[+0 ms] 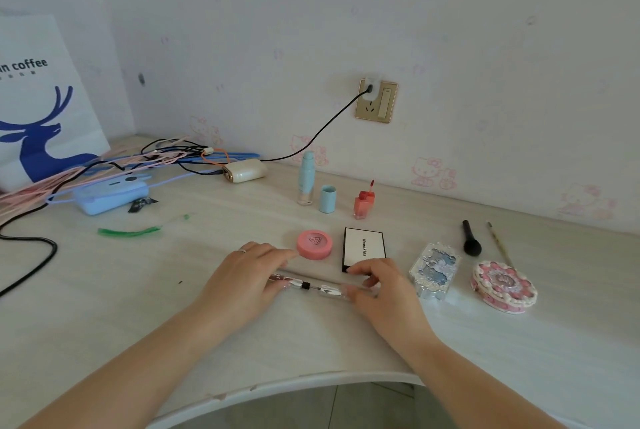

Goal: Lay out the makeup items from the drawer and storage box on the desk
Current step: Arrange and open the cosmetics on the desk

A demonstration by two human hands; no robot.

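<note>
A clear pen-shaped makeup stick (311,287) lies on the pale desk (311,342) between my hands. My left hand (247,278) holds its left end and my right hand (377,285) holds its right end. Behind them sit a round pink compact (314,244) and a white black-edged palette (363,246). To the right lie an ornate blue-silver palette (434,271), a round pink cake-like compact (504,287), a black brush (471,238) and a thin brush (498,244). Further back stand a light-blue tube (306,177), its blue cap (327,199) and a coral lip gloss (363,201).
At the back left lie tangled cables and hangers (138,158), a cream charger (246,169), a blue power bank (110,194), a green strip (128,231) and a white deer-print bag (38,110). A wall socket (376,101) holds a plug. The desk's curved front edge (311,382) is near me.
</note>
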